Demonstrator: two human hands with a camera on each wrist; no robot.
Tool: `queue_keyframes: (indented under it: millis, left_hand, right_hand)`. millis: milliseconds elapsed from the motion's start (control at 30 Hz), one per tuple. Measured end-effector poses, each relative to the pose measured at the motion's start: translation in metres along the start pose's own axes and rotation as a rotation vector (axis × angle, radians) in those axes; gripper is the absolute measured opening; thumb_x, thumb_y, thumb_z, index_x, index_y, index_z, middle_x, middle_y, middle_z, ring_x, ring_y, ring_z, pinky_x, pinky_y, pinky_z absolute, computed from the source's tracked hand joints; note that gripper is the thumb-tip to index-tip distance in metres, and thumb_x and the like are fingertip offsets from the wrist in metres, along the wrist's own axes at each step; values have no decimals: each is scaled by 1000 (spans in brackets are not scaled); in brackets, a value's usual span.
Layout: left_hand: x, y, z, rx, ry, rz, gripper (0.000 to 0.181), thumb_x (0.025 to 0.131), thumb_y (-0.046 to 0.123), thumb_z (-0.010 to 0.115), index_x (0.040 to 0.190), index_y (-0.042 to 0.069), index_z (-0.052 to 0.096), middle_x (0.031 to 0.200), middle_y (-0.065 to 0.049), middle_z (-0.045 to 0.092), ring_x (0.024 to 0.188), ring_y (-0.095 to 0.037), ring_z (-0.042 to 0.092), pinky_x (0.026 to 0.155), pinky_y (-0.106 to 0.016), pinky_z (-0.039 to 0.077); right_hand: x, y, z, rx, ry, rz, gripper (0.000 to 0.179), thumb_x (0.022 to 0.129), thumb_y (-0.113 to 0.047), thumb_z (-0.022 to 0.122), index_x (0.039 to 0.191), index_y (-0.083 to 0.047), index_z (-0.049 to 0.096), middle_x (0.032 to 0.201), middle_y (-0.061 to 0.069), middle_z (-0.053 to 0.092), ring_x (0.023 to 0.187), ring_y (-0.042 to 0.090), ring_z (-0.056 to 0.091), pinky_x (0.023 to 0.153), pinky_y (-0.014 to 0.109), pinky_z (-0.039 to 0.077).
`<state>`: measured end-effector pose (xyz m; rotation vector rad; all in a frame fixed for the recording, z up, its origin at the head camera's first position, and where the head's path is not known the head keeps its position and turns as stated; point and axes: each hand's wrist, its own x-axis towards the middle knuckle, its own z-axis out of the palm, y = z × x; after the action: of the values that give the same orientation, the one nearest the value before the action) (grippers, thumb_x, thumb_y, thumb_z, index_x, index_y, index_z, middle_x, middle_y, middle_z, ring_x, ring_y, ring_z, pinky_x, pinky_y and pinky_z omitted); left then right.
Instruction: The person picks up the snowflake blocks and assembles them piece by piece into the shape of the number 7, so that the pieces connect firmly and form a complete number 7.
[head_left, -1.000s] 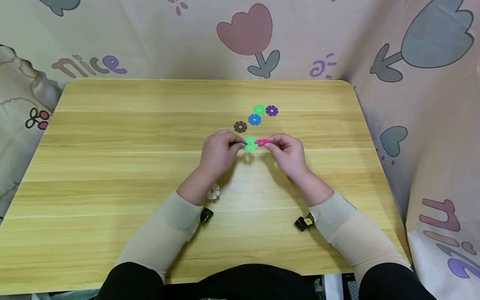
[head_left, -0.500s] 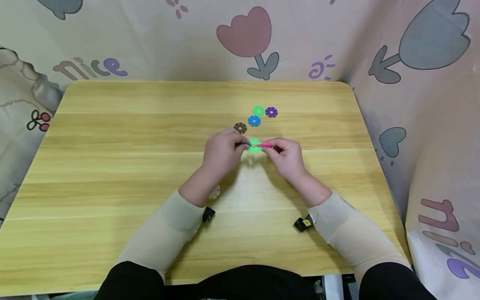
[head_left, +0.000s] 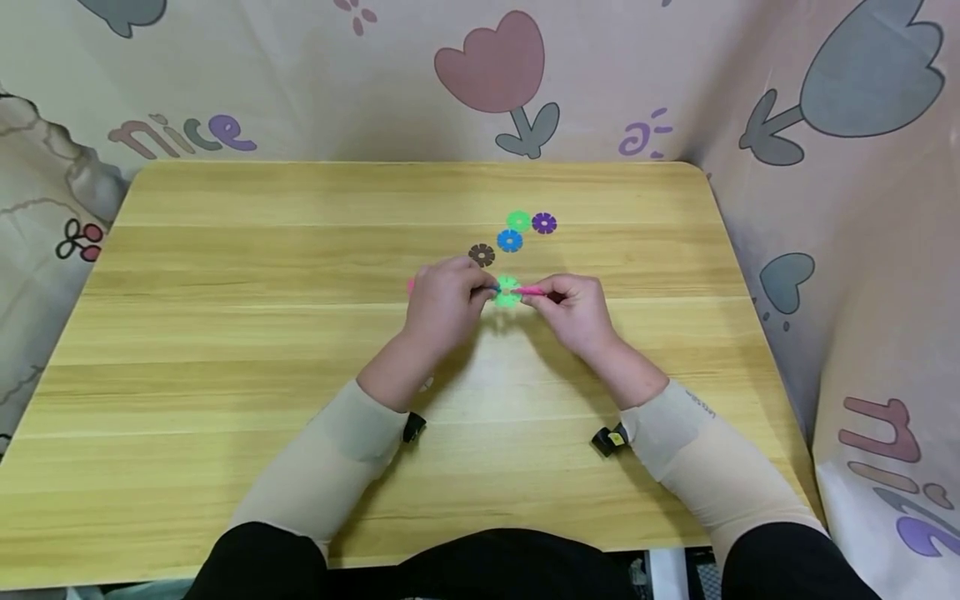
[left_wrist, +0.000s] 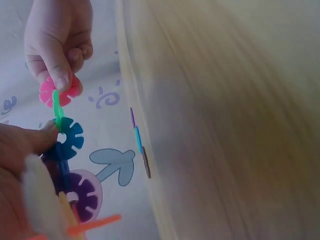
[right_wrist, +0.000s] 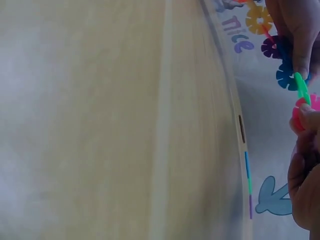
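In the head view, my left hand (head_left: 445,304) and right hand (head_left: 579,310) face each other just above the table, with a green slotted flower disc (head_left: 507,302) between them. My right finger and thumb pinch a pink slotted disc (left_wrist: 47,94), which meets the green one. My left hand pinches a blue slotted disc (left_wrist: 75,131) at the green disc's other side. From it a linked chain runs down past the left palm: a purple disc (left_wrist: 87,197), an orange piece (left_wrist: 97,224) and a blurred white piece (left_wrist: 37,192). The palm hides part of the chain.
Beyond my hands, a brown disc (head_left: 482,255), a blue disc (head_left: 510,241), a second green disc (head_left: 518,221) and a purple disc (head_left: 544,222) lie flat on the wooden table (head_left: 247,333). Printed cloth (head_left: 337,83) hangs behind the table and at its sides.
The pink disc has turned from nearly face-on to edge-on against the green disc. The left hand and green disc have shifted slightly right. A pink bit now shows left of the left hand.
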<state>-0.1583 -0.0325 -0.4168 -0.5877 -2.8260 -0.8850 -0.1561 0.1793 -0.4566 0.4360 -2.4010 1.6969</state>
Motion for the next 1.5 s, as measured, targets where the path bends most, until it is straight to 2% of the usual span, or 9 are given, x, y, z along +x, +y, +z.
queue_keyframes:
  millis: [133,267,633,733,833,1000,1200,1367,1500]
  left_hand:
    - [2,0,1,36,-50,-27,11,99,21,78,107,15,84,107,2,75,103,-25,64,95,-48,46]
    - [4,4,3,67,-83,-4,16,100,27,76,112,19,83,113,3,74,110,-25,61,101,-50,43]
    - [3,3,8,9,-23,60,12,101,22,74,107,16,83,109,3,77,105,-23,64,93,-45,42]
    - [2,1,9,15,-32,59,12,102,21,73,107,16,82,110,2,76,104,-23,64,91,-44,43]
    - [2,0,7,33,-57,45,11,102,21,73,107,16,82,110,3,76,103,-22,64,92,-43,42]
    - [1,-3,6,65,-98,25,12,104,22,71,108,17,81,111,4,75,107,-22,64,94,-44,41]
    - [1,-4,5,81,-112,13,12,104,22,70,108,19,81,112,5,76,112,-22,65,96,-45,41]
    - [1,-3,5,81,-122,-1,12,104,21,70,107,20,81,113,6,76,112,-22,64,97,-45,40]
    - [1,-3,6,78,-123,-1,11,104,21,71,107,20,81,112,6,76,111,-22,64,97,-45,40]
  right_hand:
    - [1,-1,2,-46,4,20,6,88,4,83,89,7,79,87,18,78,66,20,68,59,18,53]
    - [2,-3,7,-45,8,26,8,89,2,83,89,9,78,88,18,78,69,12,68,62,19,56]
    - [3,-6,19,13,10,55,4,88,7,82,89,5,79,88,18,78,72,14,72,66,22,59]
    - [5,-6,18,-16,-24,62,5,88,6,82,91,4,79,89,17,78,73,19,72,66,21,58]
    - [8,-4,13,-83,-100,74,10,88,5,82,97,4,79,94,17,78,77,24,72,69,24,59]
    - [18,2,-4,-206,-180,136,22,88,2,83,109,3,76,104,15,77,88,26,72,80,34,61]
    - [37,14,-22,-312,-107,203,25,95,-6,79,118,5,74,107,17,75,94,29,69,86,41,59]
    - [59,25,-28,-354,-31,273,36,98,-10,76,129,7,68,114,18,71,102,31,67,93,42,56]
    - [77,35,-28,-415,-28,330,45,101,-17,75,138,6,63,123,19,67,111,32,65,99,43,54]
